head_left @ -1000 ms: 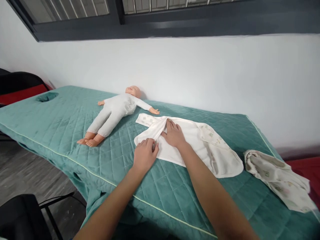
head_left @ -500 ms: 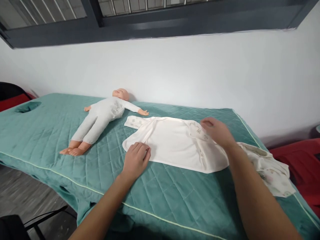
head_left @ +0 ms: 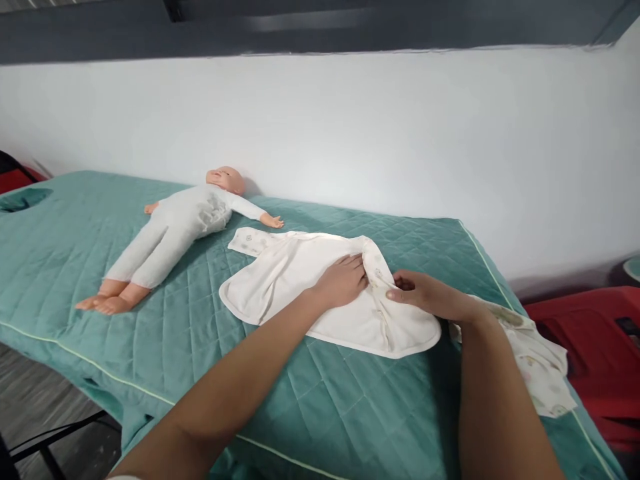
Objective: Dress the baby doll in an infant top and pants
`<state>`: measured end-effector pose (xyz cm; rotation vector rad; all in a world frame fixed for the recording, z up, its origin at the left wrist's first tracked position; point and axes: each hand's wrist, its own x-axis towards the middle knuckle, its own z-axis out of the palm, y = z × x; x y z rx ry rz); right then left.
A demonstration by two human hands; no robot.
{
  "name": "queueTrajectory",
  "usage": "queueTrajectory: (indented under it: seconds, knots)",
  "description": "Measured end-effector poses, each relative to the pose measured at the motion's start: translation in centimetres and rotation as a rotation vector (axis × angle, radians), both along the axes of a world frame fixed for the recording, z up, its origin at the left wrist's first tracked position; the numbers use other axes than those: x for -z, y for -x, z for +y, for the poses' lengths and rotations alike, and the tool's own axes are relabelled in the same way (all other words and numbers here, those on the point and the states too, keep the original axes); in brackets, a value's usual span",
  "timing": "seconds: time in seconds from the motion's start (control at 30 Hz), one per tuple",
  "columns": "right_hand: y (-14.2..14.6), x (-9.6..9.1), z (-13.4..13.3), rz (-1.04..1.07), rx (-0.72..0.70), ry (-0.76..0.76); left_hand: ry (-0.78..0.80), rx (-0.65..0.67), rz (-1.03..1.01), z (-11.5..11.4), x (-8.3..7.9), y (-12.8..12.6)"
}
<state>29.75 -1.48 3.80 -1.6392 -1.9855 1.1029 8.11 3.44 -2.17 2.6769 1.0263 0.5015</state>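
Observation:
A white baby top (head_left: 295,280) lies spread on the green quilted cover, its printed left sleeve stretched out sideways. The other sleeve is folded inward and runs down the front. My left hand (head_left: 343,280) rests flat on the middle of the top, fingertips against that folded sleeve. At the sleeve's right edge, my right hand (head_left: 423,293) has its fingers curled and its thumb on the fabric, closed on the cloth. A baby doll (head_left: 175,217) in a white body suit lies on its back to the left, one arm stretched toward the top.
A second printed baby garment (head_left: 543,373) lies crumpled near the right edge, partly behind my right forearm. The green quilted cover (head_left: 320,407) spans the bed. A white wall (head_left: 350,133) stands behind. Red plastic (head_left: 590,333) is beyond the right edge.
My left hand has moved right onto the middle of the top. My right hand has come down and left to the folded sleeve, which now lies further inward. The view has tilted down.

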Motion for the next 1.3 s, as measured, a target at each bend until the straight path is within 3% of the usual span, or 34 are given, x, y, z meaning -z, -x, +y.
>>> queueTrajectory:
  seconds: [0.17,0.37,0.5,0.7,0.87,1.07,1.17,1.3]
  knots:
    - [0.1,0.2,0.0,0.097,0.031,0.034,0.032,-0.030,-0.103,0.5,-0.2,0.3]
    - [-1.8,2.0,1.0,0.195,0.415,-0.070,0.084,-0.085,-0.137,0.4,0.0,0.9]
    - [-1.1,2.7,1.5,0.519,0.624,-0.069,0.073,-0.086,-0.132,0.6,0.3,0.8]
    - [0.9,2.1,0.9,0.734,0.406,0.134,0.018,-0.036,-0.118,0.6,0.1,0.8]
    - [1.6,1.7,0.0,0.791,0.217,0.108,0.046,0.001,-0.119,0.5,0.0,0.9]
    - [3.9,1.5,-0.5,0.723,0.006,0.064,0.107,-0.073,-0.274,0.0,0.5,1.1]
    - [5.0,1.6,-0.4,0.710,-0.025,0.082,0.109,-0.117,-0.358,-0.1,0.9,1.4]
    - [5.6,2.2,0.1,0.660,0.077,0.025,0.066,-0.143,-0.292,-0.2,0.8,1.6]
